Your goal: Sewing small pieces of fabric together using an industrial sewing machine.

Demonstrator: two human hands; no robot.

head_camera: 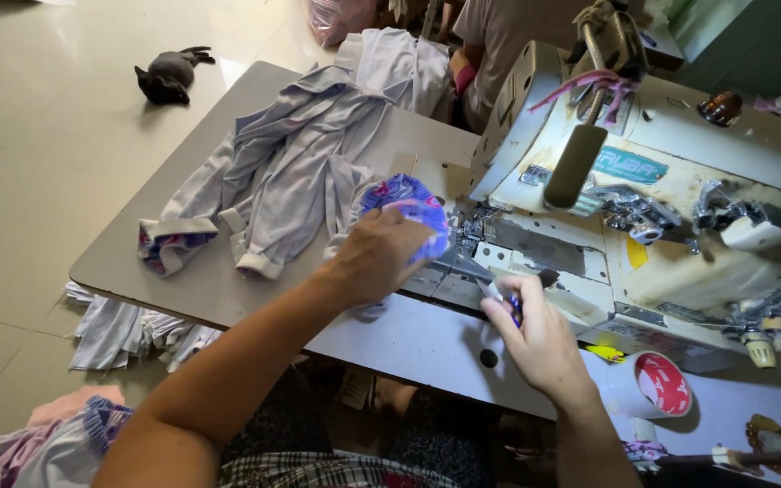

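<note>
Fabric — a blue patterned cuff [406, 201], seemingly soft and limp — is pinched closed by the left hand [377, 256] at the sewing machine [589, 181]; small snips [510, 303] are gripped by the right hand [540, 339] at four o'clock.

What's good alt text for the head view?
A person's left hand presses blue patterned fabric at a sewing machine while the right hand pinches a small tool by the needle plate. Pale grey garments lie across the table.
</note>
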